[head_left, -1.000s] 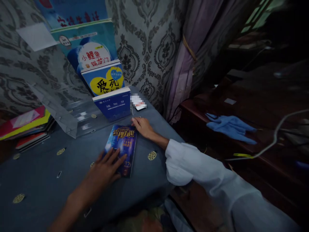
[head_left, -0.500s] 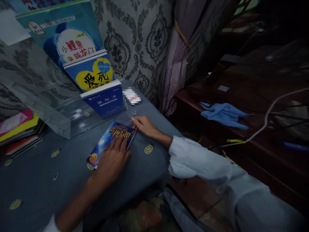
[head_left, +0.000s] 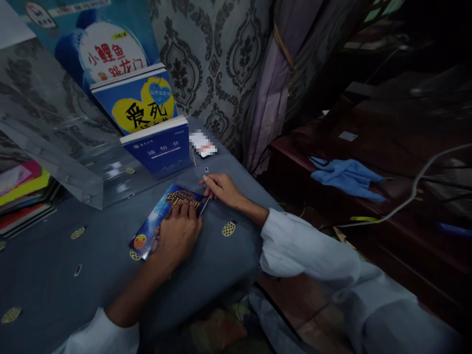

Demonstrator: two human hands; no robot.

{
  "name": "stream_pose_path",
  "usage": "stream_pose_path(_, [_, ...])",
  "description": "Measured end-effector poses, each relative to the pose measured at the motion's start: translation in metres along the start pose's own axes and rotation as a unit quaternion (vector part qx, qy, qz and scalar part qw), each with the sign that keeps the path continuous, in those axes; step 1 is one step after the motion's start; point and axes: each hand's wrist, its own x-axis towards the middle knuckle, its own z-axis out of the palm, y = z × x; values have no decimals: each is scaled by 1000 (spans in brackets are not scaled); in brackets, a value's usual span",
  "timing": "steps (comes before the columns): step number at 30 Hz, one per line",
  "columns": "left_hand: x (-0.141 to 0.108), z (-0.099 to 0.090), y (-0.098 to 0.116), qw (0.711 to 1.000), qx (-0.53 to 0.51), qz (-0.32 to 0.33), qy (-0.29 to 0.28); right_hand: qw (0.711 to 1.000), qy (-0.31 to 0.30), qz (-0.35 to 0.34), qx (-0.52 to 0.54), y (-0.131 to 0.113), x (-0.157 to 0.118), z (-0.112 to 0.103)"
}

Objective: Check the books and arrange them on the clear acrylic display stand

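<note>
A blue book with gold title lettering (head_left: 157, 219) lies flat and slanted on the grey-blue tablecloth (head_left: 106, 255). My left hand (head_left: 180, 227) rests on its cover, palm down, fingers reaching over the title and holding nothing. At the book's upper right corner is my right hand (head_left: 222, 189), its thumb and fingers drawn together at the edge. What those fingertips hold, if anything, is too small to make out. Just behind stands a dark blue booklet (head_left: 160, 152) in a clear plastic rack (head_left: 83, 179).
Behind the booklet stand a yellow and blue book (head_left: 147, 105) and a taller teal book (head_left: 114, 44). Stacked books (head_left: 25, 196) lie at the left. A white card (head_left: 202, 145) sits near the curtain (head_left: 217, 64). A blue cloth (head_left: 348, 178) lies on dark red furniture at the right.
The view has shifted slightly closer. My left hand still lies on the cover, with more of its sleeve showing. My right hand remains at the book's corner.
</note>
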Motion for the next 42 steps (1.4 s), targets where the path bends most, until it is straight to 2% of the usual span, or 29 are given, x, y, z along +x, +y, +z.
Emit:
stream_pose_path(11, [3,-1,-5,1000,-12,3,20,1000,9,-12,18,-8,-3,-2])
stream_pose_path(16, [3,-4,-1,1000,-11,-11,-5,999,27,-32,22,-12,-4,-3])
stream_pose_path(20, [-3,-5,-3,1000,-21,-19,-2,999,26,-41,18,-11,-6,0])
stream_pose_path(23, [-14,1,-23,997,-62,32,10,999,0,-51,6,-12,-13,4])
stream_pose_path(26, [-35,13,-60,992,-112,63,4,997,-31,-63,-24,-12,-24,8])
stream_pose_path(29, [-65,29,-94,993,-113,-20,15,995,-32,-74,-59,-10,-33,10])
stream_pose_path(31, [-85,38,-106,990,-129,-46,20,993,-25,-82,-80,-6,-33,12])
stream_pose_path(33, [-101,42,-104,989,-131,-64,37,990,-20,-102,-95,-1,-29,15])
stream_pose_path(36, [-112,40,-81,991,-98,-66,62,983,-23,-144,-108,5,-17,20])
stream_pose_path(39, [-114,34,-52,993,-66,-62,77,980,-29,-161,-116,9,-9,25])
stream_pose_path(42, [-112,32,-34,989,-59,-99,93,979,-20,-160,-127,10,-6,27])
